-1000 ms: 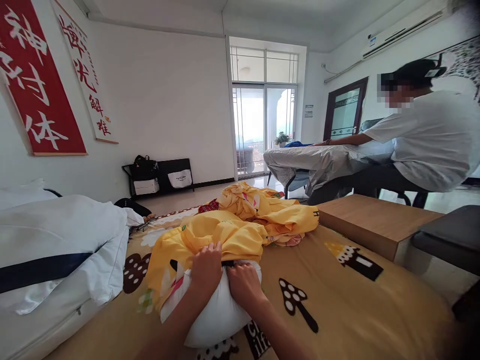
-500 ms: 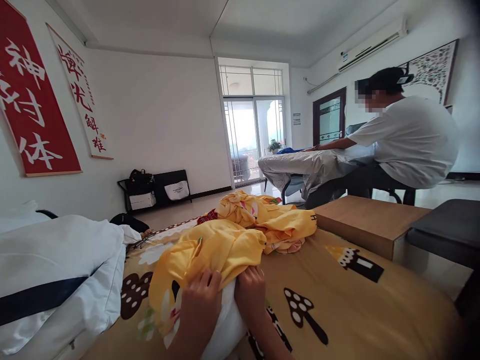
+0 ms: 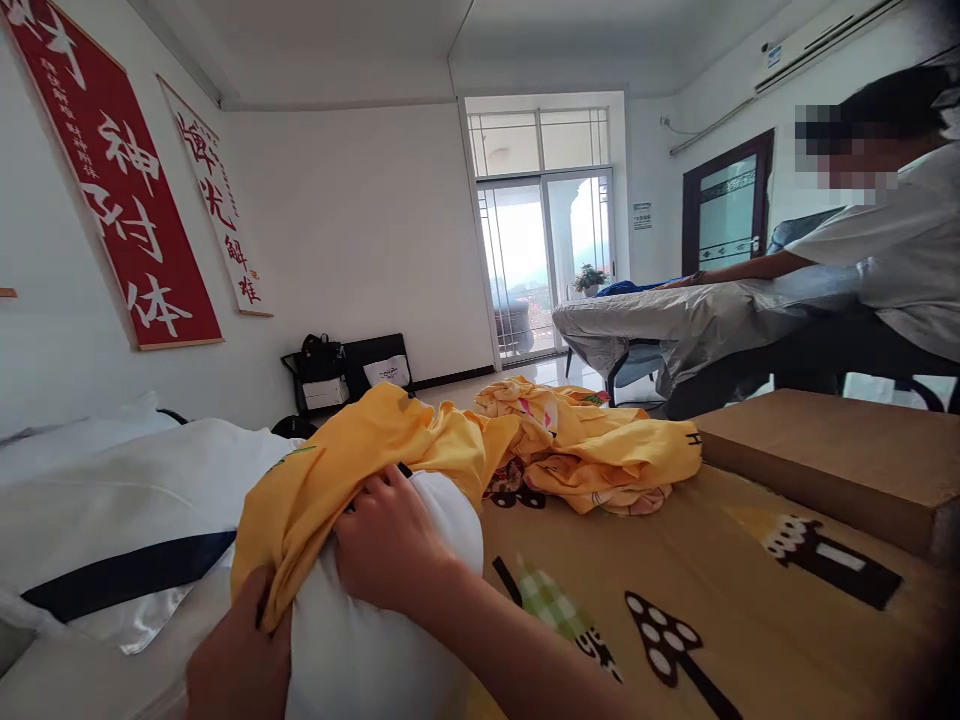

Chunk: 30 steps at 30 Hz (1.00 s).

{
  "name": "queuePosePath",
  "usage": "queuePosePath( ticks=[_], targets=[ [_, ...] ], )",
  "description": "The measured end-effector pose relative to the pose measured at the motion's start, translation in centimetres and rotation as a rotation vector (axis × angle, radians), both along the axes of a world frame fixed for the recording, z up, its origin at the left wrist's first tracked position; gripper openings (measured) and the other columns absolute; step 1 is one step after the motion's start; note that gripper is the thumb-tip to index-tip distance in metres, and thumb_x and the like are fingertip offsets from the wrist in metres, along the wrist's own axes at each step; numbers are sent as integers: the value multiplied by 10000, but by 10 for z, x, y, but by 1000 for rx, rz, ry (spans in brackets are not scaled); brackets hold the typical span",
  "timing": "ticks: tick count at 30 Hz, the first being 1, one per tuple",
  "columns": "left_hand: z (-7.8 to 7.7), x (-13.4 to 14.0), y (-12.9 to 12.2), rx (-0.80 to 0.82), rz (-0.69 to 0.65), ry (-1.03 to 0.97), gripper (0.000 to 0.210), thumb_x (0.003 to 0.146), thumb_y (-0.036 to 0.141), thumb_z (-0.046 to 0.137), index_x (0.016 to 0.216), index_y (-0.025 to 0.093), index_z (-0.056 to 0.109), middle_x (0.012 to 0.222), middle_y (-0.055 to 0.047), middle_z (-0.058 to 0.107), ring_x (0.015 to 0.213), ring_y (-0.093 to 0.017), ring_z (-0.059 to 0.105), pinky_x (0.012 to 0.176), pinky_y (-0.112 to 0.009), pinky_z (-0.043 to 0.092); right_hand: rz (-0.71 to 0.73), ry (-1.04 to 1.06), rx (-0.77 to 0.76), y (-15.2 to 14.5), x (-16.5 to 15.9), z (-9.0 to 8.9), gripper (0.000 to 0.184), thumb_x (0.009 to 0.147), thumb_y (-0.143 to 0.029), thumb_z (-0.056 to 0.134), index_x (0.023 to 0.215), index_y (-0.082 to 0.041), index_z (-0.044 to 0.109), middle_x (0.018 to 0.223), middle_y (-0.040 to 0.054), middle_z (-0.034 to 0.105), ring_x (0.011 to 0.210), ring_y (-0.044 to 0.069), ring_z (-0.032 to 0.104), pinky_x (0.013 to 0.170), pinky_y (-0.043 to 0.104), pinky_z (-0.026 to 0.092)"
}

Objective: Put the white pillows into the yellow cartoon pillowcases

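Note:
A white pillow lies in front of me, its far part covered by a yellow pillowcase. My left hand is closed on the pillowcase's edge at the pillow's left side. Nearer the middle, my right hand has its fingers curled around the same edge, its knuckles up and its wrist against the white pillow. Past them, a crumpled heap of yellow printed cloth rests on the brown patterned sheet.
White bedding with a dark stripe is piled at my left. A brown box-like block borders the sheet on the right. Beyond it, a person in a white shirt leans over a table draped in grey plastic.
My hands have moved left and farther apart, carrying the pillowcase's edge with them. More of the white pillow shows now. The view has turned left.

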State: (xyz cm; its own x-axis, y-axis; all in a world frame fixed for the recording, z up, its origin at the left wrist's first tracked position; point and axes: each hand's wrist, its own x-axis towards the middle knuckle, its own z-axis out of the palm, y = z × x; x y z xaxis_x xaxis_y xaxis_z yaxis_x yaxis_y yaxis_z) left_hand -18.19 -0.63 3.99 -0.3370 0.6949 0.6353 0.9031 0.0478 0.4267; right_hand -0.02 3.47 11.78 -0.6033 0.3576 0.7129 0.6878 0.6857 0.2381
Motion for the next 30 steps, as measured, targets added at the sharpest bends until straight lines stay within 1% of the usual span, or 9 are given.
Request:
queuePosePath(
  ticks=[3,7,10,13,17,20,23,26,30],
  targets=[
    [-14,-3,-5,-158,42,-55,82,820,233,449,844,234,527,567,9,584,479,-187,526,500,-246,305,160,-4,37,3,-10,-26,130,772,-225,552,715,-163,651,759,66,667,780,192,553,804,348,405],
    [-32,-24,-24,-228,117,-99,147,855,321,406,910,234,511,571,3,586,500,-209,535,520,-258,337,417,358,261,-30,6,-53,185,777,-170,476,849,-151,645,771,45,641,788,169,578,729,308,448],
    [-50,-34,-35,-161,166,-80,170,871,328,372,899,234,510,599,-4,606,525,-214,555,540,-267,362,314,580,259,-50,23,-91,303,772,-94,485,1034,-141,629,953,76,682,974,191,607,892,344,457],
    [-57,-32,-37,-9,203,27,153,838,330,439,908,222,522,651,-14,645,545,-209,587,527,-265,387,226,510,152,-51,30,-128,445,826,-168,491,1265,-133,553,1175,109,654,1173,226,557,1000,377,430],
    [-27,-21,-28,464,113,511,91,819,168,494,892,199,539,735,-40,655,679,-200,619,641,-273,446,246,488,107,-44,25,-141,538,855,-345,505,1348,-131,501,1242,119,632,1214,248,543,1040,394,395],
    [9,-15,-18,626,2,795,205,798,13,494,895,183,558,730,-27,632,681,-168,605,664,-253,435,243,512,168,-40,18,-140,574,851,-488,528,1312,-146,547,1192,91,667,1153,232,579,1032,354,384],
    [29,-16,-7,659,-128,883,274,794,-46,480,935,174,562,679,5,616,618,-126,597,604,-221,411,233,458,139,-37,6,-144,565,839,-503,558,1287,-159,562,1166,73,679,1090,211,592,1016,334,376],
    [31,-18,1,735,-274,854,291,788,-75,474,924,167,562,600,21,581,573,-116,580,598,-208,420,166,383,76,-35,-10,-148,505,856,-431,574,1289,-173,550,1164,72,675,1066,199,582,1019,337,360],
    [35,-9,2,960,-391,781,288,756,-83,512,878,165,594,559,29,528,575,-114,574,602,-201,439,42,525,119,-32,-25,-137,492,878,-414,528,1294,-152,548,1181,97,660,1149,228,537,1118,377,224]
  ],
)
